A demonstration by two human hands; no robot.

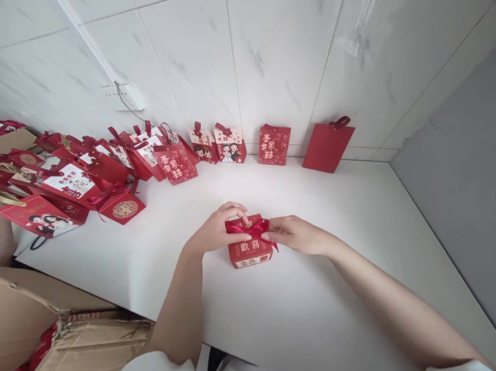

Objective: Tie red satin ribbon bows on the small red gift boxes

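A small red gift box [252,251] with gold characters stands on the white table [322,293] in front of me. A red ribbon bow [250,227] lies across its top. My left hand [219,229] is curled over the box's left side, fingers pinching the left loop of the bow. From the right, my right hand [293,234] pinches the other end of the ribbon at the box's edge. Both hands are closed on the ribbon.
Several red gift bags and boxes [175,162] line the tiled wall at the back and pile up at the left. A flat red bag [327,146] leans on the wall. Open cardboard cartons [72,342] stand at the lower left. A grey wall [475,183] bounds the right.
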